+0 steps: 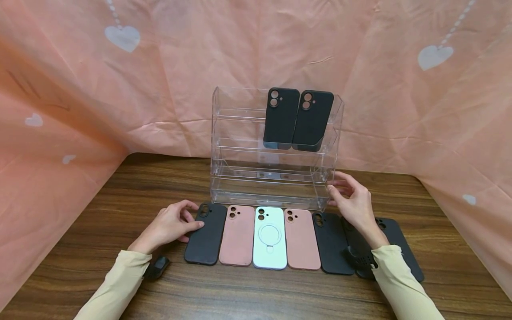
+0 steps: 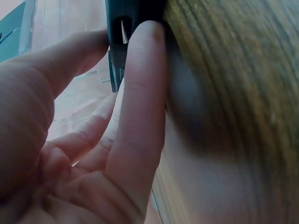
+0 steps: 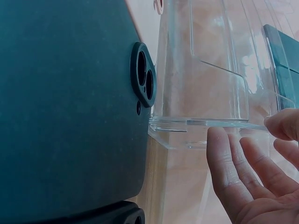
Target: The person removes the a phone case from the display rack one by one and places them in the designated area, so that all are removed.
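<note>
Clear glossy plastic rack; matt black phone cases; wood-grain table; creased pink cloth backdrop

Both arms are clad in long, close-fitting sleeves of pale cream-yellow fabric, ending at the wrists. The left sleeve enters from 7 o'clock; the right sleeve enters from 5 o'clock. A small black wrist unit sits at the left cuff; a black perforated unit sits at the right cuff. Both hands are bare.
</note>
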`<state>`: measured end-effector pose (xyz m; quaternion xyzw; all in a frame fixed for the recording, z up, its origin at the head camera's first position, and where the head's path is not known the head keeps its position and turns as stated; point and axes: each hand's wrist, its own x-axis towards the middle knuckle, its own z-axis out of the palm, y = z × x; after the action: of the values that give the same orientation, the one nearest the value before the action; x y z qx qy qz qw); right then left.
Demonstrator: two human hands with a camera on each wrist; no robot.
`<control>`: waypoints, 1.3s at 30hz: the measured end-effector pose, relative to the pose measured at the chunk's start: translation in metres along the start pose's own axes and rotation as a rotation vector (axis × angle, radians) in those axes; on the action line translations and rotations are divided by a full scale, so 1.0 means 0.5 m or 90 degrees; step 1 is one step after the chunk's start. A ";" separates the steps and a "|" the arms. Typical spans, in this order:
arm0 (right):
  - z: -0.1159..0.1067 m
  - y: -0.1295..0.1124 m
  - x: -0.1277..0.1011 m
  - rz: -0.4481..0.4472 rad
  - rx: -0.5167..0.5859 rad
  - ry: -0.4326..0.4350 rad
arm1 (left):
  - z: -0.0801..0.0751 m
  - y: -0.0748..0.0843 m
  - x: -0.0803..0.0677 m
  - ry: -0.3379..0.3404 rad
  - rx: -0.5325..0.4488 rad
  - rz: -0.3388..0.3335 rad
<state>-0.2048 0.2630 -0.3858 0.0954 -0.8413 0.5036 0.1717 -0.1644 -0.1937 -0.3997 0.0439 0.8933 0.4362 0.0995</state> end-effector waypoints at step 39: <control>-0.002 -0.001 -0.002 -0.003 -0.013 -0.005 | -0.027 0.075 0.034 0.120 0.011 0.198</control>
<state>-0.2033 0.2634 -0.3854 0.0976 -0.8469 0.4943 0.1702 -0.1840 -0.1781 -0.3644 0.1416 0.8848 0.4406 -0.0540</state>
